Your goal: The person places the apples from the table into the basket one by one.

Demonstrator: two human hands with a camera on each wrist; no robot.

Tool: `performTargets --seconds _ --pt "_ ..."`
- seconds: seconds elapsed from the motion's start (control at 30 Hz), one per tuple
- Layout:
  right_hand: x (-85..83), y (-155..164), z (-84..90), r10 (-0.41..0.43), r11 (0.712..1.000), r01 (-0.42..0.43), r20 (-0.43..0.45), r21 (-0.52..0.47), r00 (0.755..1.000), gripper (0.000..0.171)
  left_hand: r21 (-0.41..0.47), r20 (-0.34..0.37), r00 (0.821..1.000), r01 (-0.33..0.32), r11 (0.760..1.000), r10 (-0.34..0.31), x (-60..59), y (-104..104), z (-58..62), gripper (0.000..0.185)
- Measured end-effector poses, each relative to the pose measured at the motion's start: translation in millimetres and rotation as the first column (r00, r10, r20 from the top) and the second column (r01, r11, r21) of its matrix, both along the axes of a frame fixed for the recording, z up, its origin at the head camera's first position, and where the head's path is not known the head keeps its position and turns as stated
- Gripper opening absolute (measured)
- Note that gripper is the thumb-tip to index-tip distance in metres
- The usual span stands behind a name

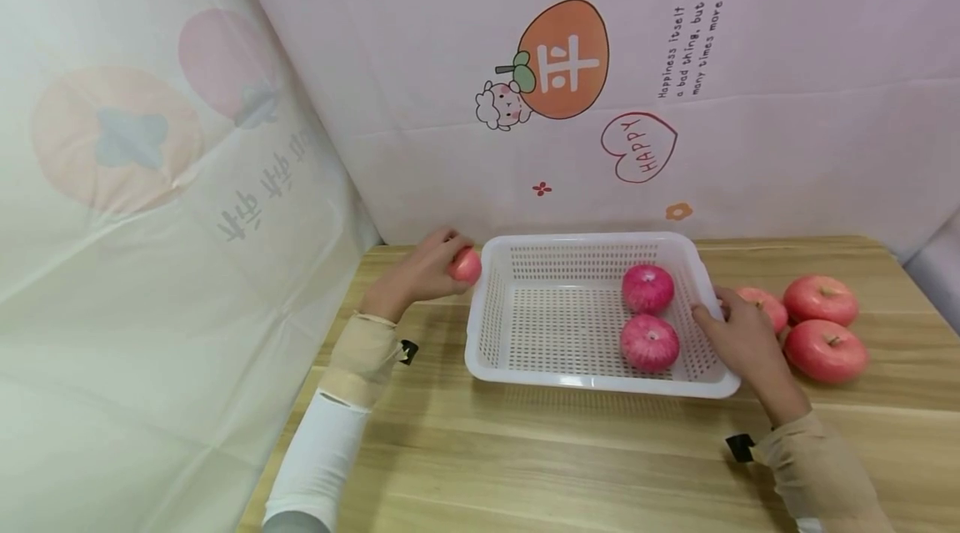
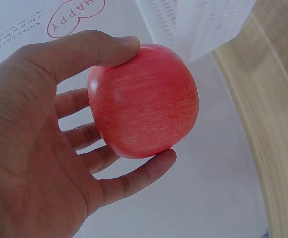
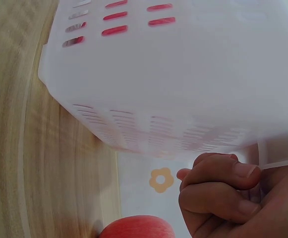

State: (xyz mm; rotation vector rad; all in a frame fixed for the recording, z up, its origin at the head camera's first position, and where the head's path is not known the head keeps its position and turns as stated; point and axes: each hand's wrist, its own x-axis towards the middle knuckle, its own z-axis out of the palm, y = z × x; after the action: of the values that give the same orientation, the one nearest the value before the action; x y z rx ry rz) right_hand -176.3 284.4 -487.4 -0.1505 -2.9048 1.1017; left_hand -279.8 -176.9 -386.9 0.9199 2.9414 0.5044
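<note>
A red apple (image 1: pixel 466 265) is in my left hand (image 1: pixel 431 266), just outside the left end of a white perforated plastic basket (image 1: pixel 600 384). In the left wrist view, the thumb lies over the top of this apple (image 2: pixel 144 104) and the fingers curl behind and under it. My right hand (image 1: pixel 742 337) grips the basket's right rim, thumb on top; the right wrist view shows curled fingers (image 3: pixel 218 191) beside the basket's outer wall. Inside the basket, at its right end, sit two pinkish-red apples, one behind (image 1: pixel 648 289) the other apple (image 1: pixel 650 343).
Right of my right hand lie three more red apples, the rear apple (image 1: pixel 821 299), the front apple (image 1: pixel 827 350) and a partly hidden apple (image 1: pixel 765 306). All stand on a wooden table (image 1: pixel 540 458). A printed white cloth (image 1: pixel 420 99) hangs behind and on the left.
</note>
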Motion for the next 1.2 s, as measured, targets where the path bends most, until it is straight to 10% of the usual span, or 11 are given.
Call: performTargets --seconds 1.2 --pt "1.5 -0.9 1.9 0.003 1.000 -0.003 -0.009 -0.005 1.000 0.072 -0.009 0.097 0.995 0.012 1.000 -0.011 -11.5 38.8 14.7 0.060"
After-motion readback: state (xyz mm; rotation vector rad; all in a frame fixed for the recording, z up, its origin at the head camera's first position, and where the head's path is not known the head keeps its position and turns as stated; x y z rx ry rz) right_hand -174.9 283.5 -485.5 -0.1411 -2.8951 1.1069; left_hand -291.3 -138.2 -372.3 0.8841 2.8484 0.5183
